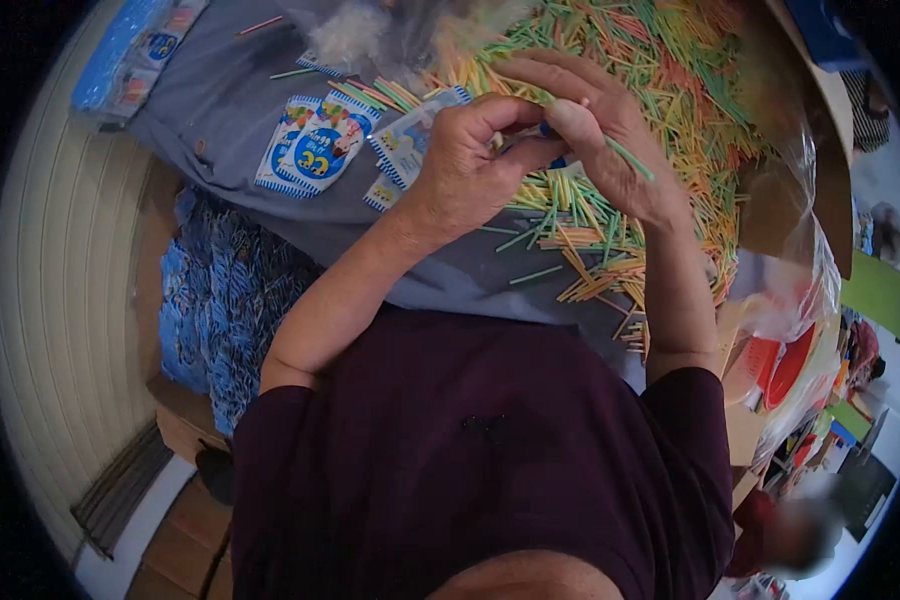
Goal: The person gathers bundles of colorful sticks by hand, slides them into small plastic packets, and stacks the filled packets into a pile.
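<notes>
My left hand (480,165) is closed in a pinch, its fingertips meeting my right hand over the grey cloth. Something small and blue shows between the fingers, too hidden to name. A thin green candy-like stick (630,158) sticks out from my right hand (605,130), whose thumb and fingers are closed on it. Under and beside my left hand lie printed packets (406,145) with blue striped edges. More such packets (325,145) overlap to the left. A large heap of yellow, green and orange sticks (660,60) spreads behind and right of my hands.
Grey cloth (240,70) covers the work surface. Clear plastic (355,35) lies at the back. A box of blue packets (210,290) stands at left, and a blue bundle (120,65) sits at the far corner. Cardboard (810,180) edges the heap; a red basket (790,365) is at right.
</notes>
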### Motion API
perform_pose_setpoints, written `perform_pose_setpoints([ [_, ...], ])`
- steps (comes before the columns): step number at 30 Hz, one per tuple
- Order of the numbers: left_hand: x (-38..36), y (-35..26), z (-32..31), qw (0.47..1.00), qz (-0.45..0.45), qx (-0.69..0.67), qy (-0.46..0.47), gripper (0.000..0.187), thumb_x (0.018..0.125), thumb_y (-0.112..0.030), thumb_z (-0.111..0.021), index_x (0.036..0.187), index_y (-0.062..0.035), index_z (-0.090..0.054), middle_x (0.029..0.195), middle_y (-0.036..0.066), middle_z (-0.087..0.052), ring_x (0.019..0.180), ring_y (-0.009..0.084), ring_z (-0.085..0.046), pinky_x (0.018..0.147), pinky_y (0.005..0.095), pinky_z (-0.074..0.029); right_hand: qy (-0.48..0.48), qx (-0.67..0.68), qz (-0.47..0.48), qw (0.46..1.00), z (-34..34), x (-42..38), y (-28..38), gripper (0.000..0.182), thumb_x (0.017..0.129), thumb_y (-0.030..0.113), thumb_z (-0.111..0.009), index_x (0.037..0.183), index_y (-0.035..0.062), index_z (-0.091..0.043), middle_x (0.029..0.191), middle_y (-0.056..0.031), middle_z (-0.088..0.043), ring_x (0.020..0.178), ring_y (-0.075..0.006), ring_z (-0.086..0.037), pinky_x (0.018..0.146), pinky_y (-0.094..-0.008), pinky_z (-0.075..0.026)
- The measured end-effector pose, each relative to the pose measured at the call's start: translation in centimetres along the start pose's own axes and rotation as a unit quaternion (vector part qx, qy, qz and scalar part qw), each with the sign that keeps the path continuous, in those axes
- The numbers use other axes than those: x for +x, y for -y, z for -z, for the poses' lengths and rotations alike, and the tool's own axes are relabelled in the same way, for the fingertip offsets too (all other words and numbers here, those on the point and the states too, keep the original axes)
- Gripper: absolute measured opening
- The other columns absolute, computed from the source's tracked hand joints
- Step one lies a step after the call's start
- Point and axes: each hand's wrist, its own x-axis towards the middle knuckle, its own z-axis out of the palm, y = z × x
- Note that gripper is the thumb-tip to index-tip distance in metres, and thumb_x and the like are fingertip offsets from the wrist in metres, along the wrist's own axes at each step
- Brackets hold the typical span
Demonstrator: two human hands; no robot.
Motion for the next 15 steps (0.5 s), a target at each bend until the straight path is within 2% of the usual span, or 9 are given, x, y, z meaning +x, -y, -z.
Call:
perform_pose_setpoints([
  [1,-0.1,-0.1,-0.3,1.000,0.000,-0.010,0.016,0.022,0.084,0.000,-0.072,0.105,0.0043,-0.067,0.092,0.007,-0.071,0.085,0.0097,-0.066,0.075,0.0245,-0.054,-0.010,-0.008,-0.014,1.000,-0.4,-0.4,0.2,0.055,0.093,0.046,-0.050,0.129,0.0059,-0.060,0.128,-0.0115,-0.059,0.119,-0.0255,-0.055,0.100,-0.0429,-0.041],
  [3,-0.5,-0.6,-0.3,0.992,0.055,-0.107,0.025,0.019,0.088,0.000,-0.067,0.107,0.0047,-0.066,0.095,0.007,-0.071,0.089,0.0090,-0.066,0.077,0.0230,-0.054,-0.174,0.162,-0.003,0.971,-0.9,-1.0,0.2,0.068,0.093,0.057,-0.045,0.135,0.0034,-0.055,0.131,-0.0114,-0.058,0.120,-0.0256,-0.054,0.102,-0.0400,-0.040],
  [4,-0.6,-0.7,-0.2,0.988,0.070,-0.133,0.024,0.018,0.091,0.000,-0.064,0.108,0.0043,-0.066,0.098,0.006,-0.071,0.091,0.0088,-0.065,0.080,0.0223,-0.054,-0.208,0.284,0.053,0.935,-0.6,-1.0,-0.1,0.063,0.092,0.046,-0.052,0.138,0.0031,-0.050,0.131,-0.0100,-0.057,0.118,-0.0227,-0.055,0.100,-0.0391,-0.041],
  [7,-0.8,-0.5,-0.5,0.985,0.065,-0.158,-0.005,0.016,0.092,0.001,-0.063,0.107,0.0040,-0.066,0.093,0.004,-0.070,0.086,0.0066,-0.063,0.075,0.0210,-0.052,-0.085,0.240,-0.026,0.967,0.3,-1.8,1.8,0.059,0.092,0.040,-0.054,0.137,0.0028,-0.050,0.134,-0.0093,-0.056,0.117,-0.0211,-0.055,0.099,-0.0385,-0.042],
  [8,-0.9,-0.2,-0.4,0.986,0.066,-0.154,-0.004,0.016,0.092,0.001,-0.063,0.107,0.0040,-0.066,0.093,0.004,-0.070,0.086,0.0066,-0.063,0.075,0.0210,-0.052,-0.001,0.054,0.078,0.996,-0.5,-1.5,0.3,0.059,0.092,0.040,-0.053,0.138,0.0025,-0.049,0.135,-0.0083,-0.055,0.117,-0.0196,-0.055,0.098,-0.0386,-0.042],
  [10,-0.9,0.0,-0.7,0.995,0.009,-0.096,0.017,0.014,0.093,-0.001,-0.063,0.106,0.0038,-0.066,0.088,0.001,-0.068,0.079,0.0040,-0.059,0.070,0.0197,-0.050,-0.052,0.099,0.055,0.992,-1.4,-1.9,-0.7,0.054,0.093,0.036,-0.055,0.138,0.0067,-0.051,0.131,-0.0091,-0.056,0.115,-0.0205,-0.056,0.095,-0.0368,-0.045],
  [11,-1.1,-0.2,-0.9,0.989,0.085,-0.119,-0.006,0.012,0.094,-0.003,-0.062,0.103,0.0038,-0.065,0.083,-0.002,-0.064,0.076,0.0024,-0.055,0.067,0.0192,-0.047,-0.094,0.145,0.035,0.984,-1.6,-1.8,-0.9,0.049,0.094,0.032,-0.057,0.138,0.0109,-0.052,0.127,-0.0099,-0.056,0.113,-0.0214,-0.057,0.091,-0.0349,-0.048],
  [14,-0.9,0.4,0.2,0.987,0.076,-0.136,-0.035,0.014,0.095,-0.008,-0.062,0.102,0.0038,-0.065,0.081,-0.004,-0.063,0.073,0.0012,-0.053,0.065,0.0187,-0.045,-0.151,0.296,0.040,0.942,0.1,-2.0,-1.2,0.051,0.091,0.028,-0.067,0.135,0.0084,-0.053,0.126,-0.0102,-0.059,0.106,-0.0172,-0.061,0.087,-0.0327,-0.050],
  [15,-0.9,0.5,0.6,0.988,0.077,-0.126,-0.046,0.014,0.095,-0.008,-0.062,0.102,0.0038,-0.065,0.081,-0.004,-0.063,0.073,0.0012,-0.053,0.065,0.0187,-0.045,-0.145,0.282,0.002,0.948,-0.2,-2.5,-1.1,0.046,0.087,0.020,-0.072,0.128,0.0059,-0.057,0.113,-0.0081,-0.065,0.094,-0.0135,-0.064,0.080,-0.0289,-0.051],
])
